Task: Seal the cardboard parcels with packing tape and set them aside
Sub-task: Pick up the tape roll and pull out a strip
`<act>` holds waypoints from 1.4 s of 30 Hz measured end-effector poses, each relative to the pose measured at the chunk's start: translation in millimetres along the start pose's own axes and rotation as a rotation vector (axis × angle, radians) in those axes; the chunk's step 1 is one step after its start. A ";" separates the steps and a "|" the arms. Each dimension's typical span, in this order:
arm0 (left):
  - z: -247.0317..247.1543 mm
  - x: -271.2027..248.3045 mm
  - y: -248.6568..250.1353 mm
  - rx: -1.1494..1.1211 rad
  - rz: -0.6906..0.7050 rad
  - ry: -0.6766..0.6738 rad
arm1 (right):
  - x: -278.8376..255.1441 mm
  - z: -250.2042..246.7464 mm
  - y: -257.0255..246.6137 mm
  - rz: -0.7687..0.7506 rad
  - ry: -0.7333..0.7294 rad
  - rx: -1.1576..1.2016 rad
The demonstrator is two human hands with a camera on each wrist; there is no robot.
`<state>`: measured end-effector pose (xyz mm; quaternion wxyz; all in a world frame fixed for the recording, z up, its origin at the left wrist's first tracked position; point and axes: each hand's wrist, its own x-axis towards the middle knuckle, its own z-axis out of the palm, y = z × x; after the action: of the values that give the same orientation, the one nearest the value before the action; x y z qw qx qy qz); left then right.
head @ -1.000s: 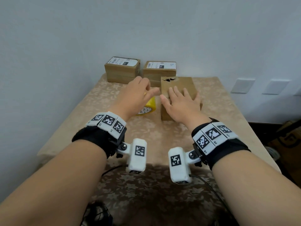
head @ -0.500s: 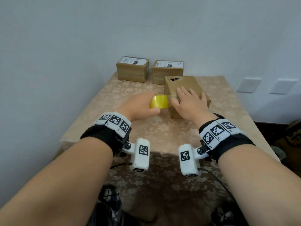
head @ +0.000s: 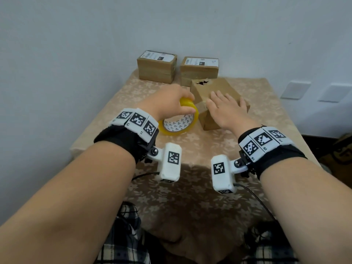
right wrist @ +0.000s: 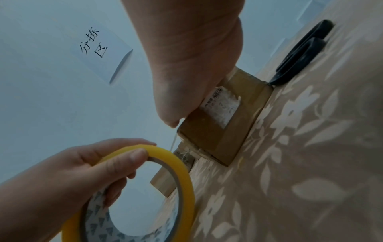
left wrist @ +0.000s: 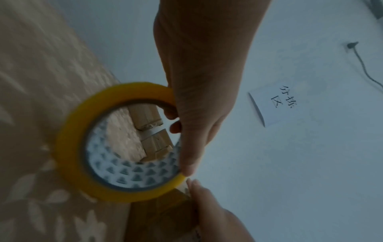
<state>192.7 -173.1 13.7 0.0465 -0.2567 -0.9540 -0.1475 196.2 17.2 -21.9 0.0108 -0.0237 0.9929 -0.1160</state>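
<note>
Your left hand (head: pixel 167 103) grasps the yellow roll of packing tape (head: pixel 179 121): fingers curl over its outer rim, and the left wrist view shows fingertips hooked inside the patterned core. The roll stands on edge, tilted, just beside the near-left side of the cardboard parcel (head: pixel 219 88).

A short strip of tape (head: pixel 201 107) runs from the roll to the parcel's left edge.

Your right hand (head: pixel 226 109) lies flat on top of the parcel, fingers straight and spread, pressing down, grasping nothing. In the right wrist view its thumb tip sits at the parcel's top edge where the strip meets it. The parcel has a torn hole at its far end and a white label on its near side.

The parcel sits mid-surface on a beige floral cloth (head: pixel 190 187).

Two labelled parcels (head: pixel 157 66) stand side by side at the far edge, against the wall, apart from both hands.

Black-handled scissors (right wrist: pixel 300 54) lie on the cloth beyond the parcel in the right wrist view.

A paper sign (left wrist: pixel 273 106) with handwritten characters hangs on the wall.
</note>
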 end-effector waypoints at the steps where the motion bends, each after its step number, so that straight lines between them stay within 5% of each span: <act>1: 0.1 2.2 1.0 0.007 0.003 -0.013 | 0.3 0.2 -0.6 0.005 0.006 -0.010; 10: -2.4 7.8 4.3 0.098 -0.014 -0.095 | 2.6 2.3 -3.4 0.026 0.057 -0.082; 21: 18.9 -5.4 -0.6 0.101 0.021 0.158 | 7.4 13.6 -23.7 0.086 0.066 -0.212; 42: 12.7 -4.5 3.4 0.169 0.029 0.085 | 2.6 14.5 -20.3 0.043 0.085 -0.219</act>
<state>198.2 -168.5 1.8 0.1106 -0.2590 -0.9565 -0.0767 194.8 -6.1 -31.3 -0.0315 0.0012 0.9995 -0.0076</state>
